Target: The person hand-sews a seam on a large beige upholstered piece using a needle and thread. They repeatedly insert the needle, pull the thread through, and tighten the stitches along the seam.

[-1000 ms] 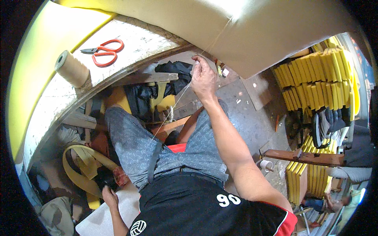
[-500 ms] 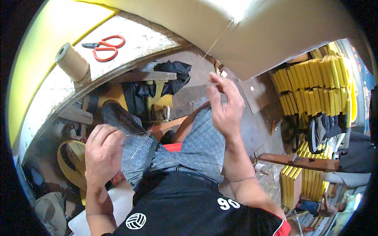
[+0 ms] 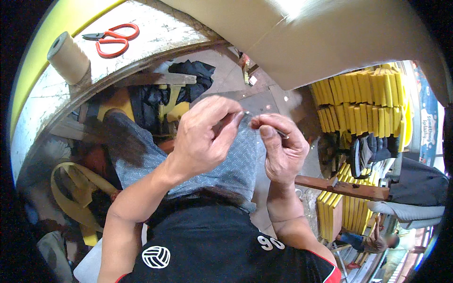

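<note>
Pinching a thin needle (image 3: pixel 281 134), the right hand (image 3: pixel 281 153) is meeting the left hand (image 3: pixel 203 137), whose narrow grip is apparently steadying thread, too fine to confirm. Orange scissors (image 3: pixel 112 38) and a twine spool (image 3: pixel 68 59) are waiting on the tabletop (image 3: pixel 155 33) at eleven o'clock, within reach.

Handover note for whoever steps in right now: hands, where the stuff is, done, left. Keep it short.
Left hand: raised over the lap, thumb and forefinger pinched together at the tip; what it pinches is too thin to see clearly.
Right hand: fingers closed on a thin needle, fingertips almost meeting the left hand's.
Things: thread spool and orange-handled scissors lie on the white bench, both out of hand. A taut thread runs across the tan panel above.
Done: needle in hand, fingertips brought together.
Left: cannot tell whether the needle is threaded; check before stitching.
</note>
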Available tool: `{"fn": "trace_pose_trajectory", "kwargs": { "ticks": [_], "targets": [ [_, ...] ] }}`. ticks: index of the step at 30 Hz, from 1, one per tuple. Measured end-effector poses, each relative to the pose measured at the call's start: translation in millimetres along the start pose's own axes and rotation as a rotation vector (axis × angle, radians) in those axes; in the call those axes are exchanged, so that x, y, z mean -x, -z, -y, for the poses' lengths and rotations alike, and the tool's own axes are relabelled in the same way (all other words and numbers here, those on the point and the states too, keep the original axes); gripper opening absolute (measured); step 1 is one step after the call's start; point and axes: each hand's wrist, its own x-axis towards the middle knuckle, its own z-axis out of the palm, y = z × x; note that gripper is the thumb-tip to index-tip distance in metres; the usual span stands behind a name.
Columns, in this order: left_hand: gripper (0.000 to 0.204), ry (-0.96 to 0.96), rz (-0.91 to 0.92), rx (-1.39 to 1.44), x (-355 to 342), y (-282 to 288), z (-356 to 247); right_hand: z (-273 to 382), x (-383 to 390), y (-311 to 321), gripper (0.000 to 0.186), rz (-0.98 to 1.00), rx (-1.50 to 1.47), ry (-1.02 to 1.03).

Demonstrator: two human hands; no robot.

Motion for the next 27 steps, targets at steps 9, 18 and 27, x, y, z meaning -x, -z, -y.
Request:
{"fn": "trace_pose_trajectory", "kwargs": {
  "ticks": [9,18,27],
  "targets": [
    [0.022,-0.073,-0.31,-0.029,-85.3,-54.9,61.4,-12.0,-67.3,12.4,0.015,-0.285,0.18,0.17],
    [0.021,0.004,-0.378,0.027,-126.1,-72.5,92.0,-36.0,-119.7,11.4,0.015,-0.189,0.297,0.261],
    [0.021,0.157,-0.375,0.213,-122.8,-66.4,94.8,-59.6,-138.7,6.9,0.017,-0.146,0.57,0.48]
  ]
}}
